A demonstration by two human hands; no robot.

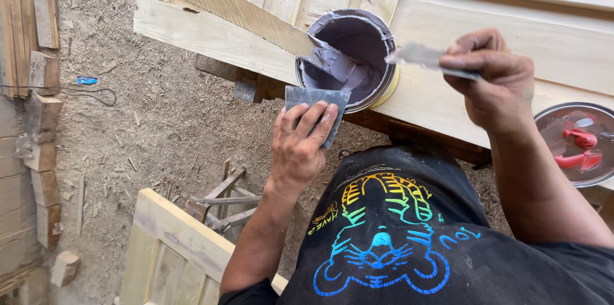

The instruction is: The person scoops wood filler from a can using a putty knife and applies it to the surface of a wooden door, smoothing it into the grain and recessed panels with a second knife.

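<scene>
Over the wooden door panel (563, 43) | my left hand (300, 145) pinches a flat scraper (316, 103) | right hand (502, 81) pinches a putty-smeared blade (422, 55) | grey putty can (348, 55) between, at panel edge | risk: a nudge tips it off.

A round tin (348, 55) of grey paste stands open on the wood, with a yellow band around its side.

open putty can (348, 55), grey scraper (318, 110), smeared blade (425, 59)
</scene>
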